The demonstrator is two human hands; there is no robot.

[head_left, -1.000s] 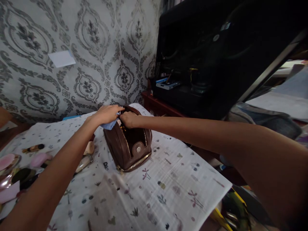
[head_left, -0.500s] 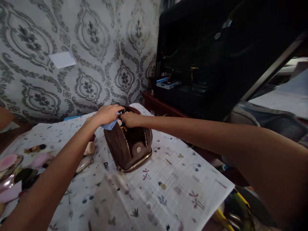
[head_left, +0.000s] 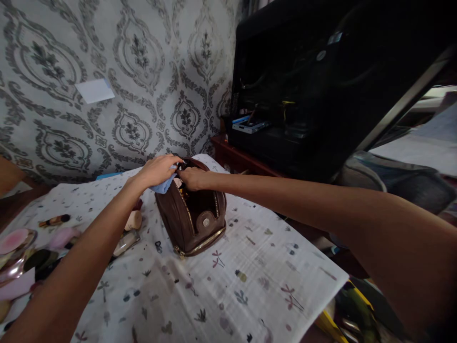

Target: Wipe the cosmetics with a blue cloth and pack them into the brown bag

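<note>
Brown bag (head_left: 173,216) unzipped, near far right corner of printed sheet (head_left: 257,271)

Sheet's left edge: scattered small items, among them a round pink piece (head_left: 14,240); black-ended tube (head_left: 54,220) lies farther back. Clear bottle (head_left: 126,243) rests between these and the bag. Left hand (head_left: 157,170) at the bag's far left rim, fingers closed over a blue cloth (head_left: 164,185). Right hand (head_left: 192,179) reaches into the bag's mouth; fingertips hidden, grip cannot be told. Beyond the sheet's right edge, a large black panel (head_left: 296,81).
</note>
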